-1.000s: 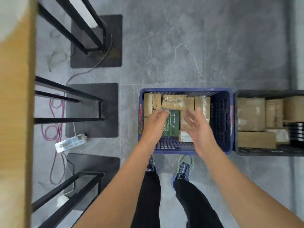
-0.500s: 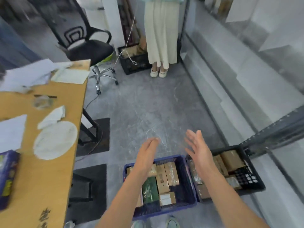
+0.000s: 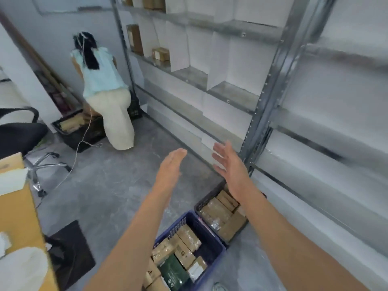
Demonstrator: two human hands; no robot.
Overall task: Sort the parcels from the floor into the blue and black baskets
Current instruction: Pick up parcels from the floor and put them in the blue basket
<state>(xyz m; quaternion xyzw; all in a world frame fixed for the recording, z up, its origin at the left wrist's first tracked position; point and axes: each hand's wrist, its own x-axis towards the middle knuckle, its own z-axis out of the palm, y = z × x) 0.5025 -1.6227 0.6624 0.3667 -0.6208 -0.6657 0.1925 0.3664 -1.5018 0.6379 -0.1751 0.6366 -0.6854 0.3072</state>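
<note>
While left hand (image 3: 170,167), right hand (image 3: 229,164) hover empty, fingers straight: blue basket (image 3: 212,241), black basket (image 3: 207,196) below; rack (image 3: 273,80) right, bench (image 3: 19,206) left, person (image 3: 105,91) crouching beyond; blue one cropped.

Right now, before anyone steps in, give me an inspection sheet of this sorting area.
Surface: grey floor, no loose parcels seen on it in this view.
Job's things: blue basket holds brown parcels and a green box; black basket beside it holds tan parcels.
Clutter: white papers on the wooden desk; dark mat on the floor.
Grippers: left hand and right hand both open, raised, holding nothing.
Cables: thin cord trails from another person down to the floor.
Surroundings: metal shelving with a few boxes; the person kneels by a second black crate; office chair at left.
</note>
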